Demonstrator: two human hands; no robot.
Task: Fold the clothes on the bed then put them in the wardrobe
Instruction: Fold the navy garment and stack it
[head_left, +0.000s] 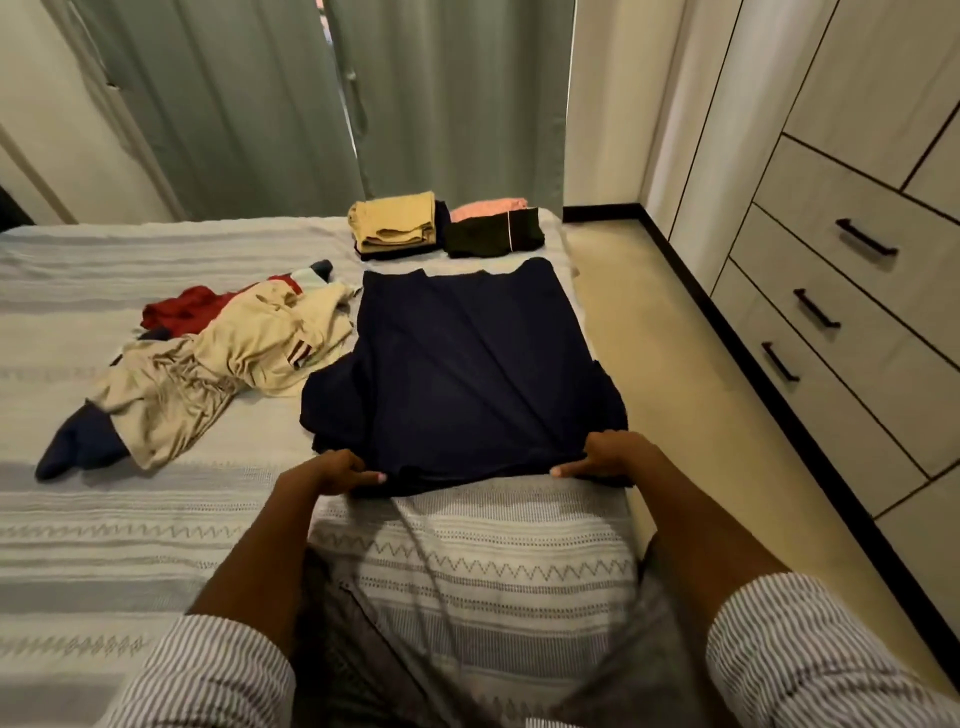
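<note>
1. Navy fabric, a navy shirt (462, 364), lay spread flat on the bed (156, 519), toward 3 o'clock near the bed's edge, collar end close to the person.
2. Left hand (340, 470) pinched the near edge of the shirt, fingers curled round the cloth, thumb on top.
3. Right hand (605, 457) gripped the same near edge further toward 3 o'clock, fingers curled under the fabric. Both hands well apart along the edge.
4. Cloth looked thin, soft and light; it creased in long diagonal folds, with no stiffness. Judgement: it would drape and slide on the woven bedcover, so both corners needed holding together to keep the fold square.
5. Best hold, judged: the two near shoulder corners, as gripped here, then carry them toward 12 o'clock onto the far hem.
6. At 12 o'clock from the shirt, two folded stacks: tan folded pile (397, 226) on dark items, and dark folded pile (493, 236) with a pink piece behind it.
7. At 9 to 10 o'clock, touching the shirt's side, an unfolded heap: cream garment (244, 358), red garment (182, 306) and a dark blue piece (78, 447).
8. Wardrobe (857, 234) stood at 3 o'clock across a strip of floor, drawers shut.
9. Task partway: some folded, a heap not yet folded, nothing visibly in the wardrobe.
</note>
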